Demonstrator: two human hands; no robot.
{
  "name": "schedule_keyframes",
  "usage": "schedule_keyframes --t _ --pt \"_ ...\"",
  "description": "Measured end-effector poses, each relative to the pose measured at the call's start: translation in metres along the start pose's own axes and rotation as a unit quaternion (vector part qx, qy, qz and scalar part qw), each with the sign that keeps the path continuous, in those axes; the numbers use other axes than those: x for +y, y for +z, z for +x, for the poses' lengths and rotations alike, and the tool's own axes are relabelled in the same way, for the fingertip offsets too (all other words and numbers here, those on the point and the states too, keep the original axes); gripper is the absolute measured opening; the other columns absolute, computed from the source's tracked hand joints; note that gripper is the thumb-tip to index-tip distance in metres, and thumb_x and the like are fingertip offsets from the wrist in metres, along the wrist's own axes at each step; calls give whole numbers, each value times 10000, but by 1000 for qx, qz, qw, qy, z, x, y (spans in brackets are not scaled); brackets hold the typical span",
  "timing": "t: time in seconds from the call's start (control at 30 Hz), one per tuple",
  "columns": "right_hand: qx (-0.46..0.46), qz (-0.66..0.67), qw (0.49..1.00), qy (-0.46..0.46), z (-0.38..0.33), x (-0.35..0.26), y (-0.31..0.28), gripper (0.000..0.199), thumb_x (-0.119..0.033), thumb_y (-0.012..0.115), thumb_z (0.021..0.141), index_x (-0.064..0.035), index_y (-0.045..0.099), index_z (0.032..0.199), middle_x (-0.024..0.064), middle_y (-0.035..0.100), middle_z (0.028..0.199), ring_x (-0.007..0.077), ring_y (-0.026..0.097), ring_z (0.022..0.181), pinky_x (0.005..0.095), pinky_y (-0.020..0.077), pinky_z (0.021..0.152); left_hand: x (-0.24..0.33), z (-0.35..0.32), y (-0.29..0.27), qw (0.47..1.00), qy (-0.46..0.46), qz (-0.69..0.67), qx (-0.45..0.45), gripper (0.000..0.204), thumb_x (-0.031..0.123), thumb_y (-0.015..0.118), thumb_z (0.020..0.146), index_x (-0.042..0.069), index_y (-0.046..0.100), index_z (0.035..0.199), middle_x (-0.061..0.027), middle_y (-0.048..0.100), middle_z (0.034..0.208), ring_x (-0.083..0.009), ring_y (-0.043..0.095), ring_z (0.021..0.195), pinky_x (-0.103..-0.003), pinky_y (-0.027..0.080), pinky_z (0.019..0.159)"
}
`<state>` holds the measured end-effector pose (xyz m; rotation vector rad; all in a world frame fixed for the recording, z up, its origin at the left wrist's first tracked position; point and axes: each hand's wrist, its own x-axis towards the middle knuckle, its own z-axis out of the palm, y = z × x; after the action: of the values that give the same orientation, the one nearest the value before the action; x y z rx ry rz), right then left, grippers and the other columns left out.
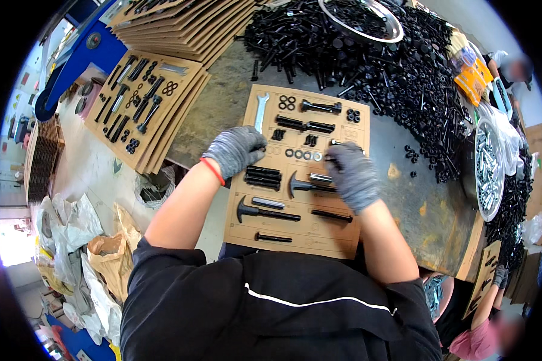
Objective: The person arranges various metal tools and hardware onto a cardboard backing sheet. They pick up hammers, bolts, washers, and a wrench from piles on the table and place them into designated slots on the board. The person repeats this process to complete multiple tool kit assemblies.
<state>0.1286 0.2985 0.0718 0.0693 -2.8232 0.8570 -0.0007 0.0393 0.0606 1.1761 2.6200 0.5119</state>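
A tan cardboard board [334,240] lies before me, with black and silver metal parts set out on it. My left hand [238,150], in a grey glove, rests at its left edge below a silver open-end wrench [261,112]. Its fingers are closed, and what they hold, if anything, is hidden. Over the right side, my gloved right hand [352,174] has fingers pinched beside a row of silver washers [299,154]; their contents cannot be made out. Black bolts [305,124], a T-headed black piece [271,212] and a silver tube [268,203] lie around them.
A big heap of black bolts and nuts [367,72] covers the far table, with a metal basin [397,30] on top. Filled boards [162,117] are stacked at left. Silver parts fill a bowl [489,171] at right. Another person's gloved hand [500,275] works at lower right.
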Motion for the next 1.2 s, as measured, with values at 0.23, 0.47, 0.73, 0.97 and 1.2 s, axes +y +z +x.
schedule_keyframes --t 0.23,0.47,0.73,0.97,1.2 --pt "-217 -150 964 -47 67 -63 73 194 -94 595 849 -42 649 1028 191 601 1080 343 624 1006 410 529 857 -10 0 6 997 -12 -68 42 234 210 717 777 90 684 976 -126 648 939 -321 626 913 -397 515 832" --pt "-211 -131 968 -38 72 -57 82 225 -51 556 840 -52 657 1041 195 595 1137 346 624 1036 418 527 882 -19 -2 16 994 4 -82 71 217 167 721 756 91 685 956 -121 632 926 -326 611 904 -401 513 816" --pt "-153 -119 979 -65 68 -52 79 197 -45 550 835 -13 679 979 221 642 1026 331 654 967 402 547 838 -21 -6 22 985 23 -108 131 317 150 749 733 67 672 1029 -136 620 970 -316 617 889 -396 514 796" --pt "43 -31 996 74 9 24 -32 316 -201 689 823 -47 639 1095 170 627 1098 343 609 1019 400 494 915 -33 -42 44 885 -137 -340 287 426 46 784 760 22 640 1160 33 568 829 -36 454 691 -176 433 645" --pt "140 -56 894 422 -51 157 -82 528 -144 800 729 -21 586 1196 160 627 1080 273 637 950 361 507 885 -48 -37 63 898 -189 -247 310 325 83 732 841 -9 641 1139 -22 651 941 -70 520 748 -211 476 715"
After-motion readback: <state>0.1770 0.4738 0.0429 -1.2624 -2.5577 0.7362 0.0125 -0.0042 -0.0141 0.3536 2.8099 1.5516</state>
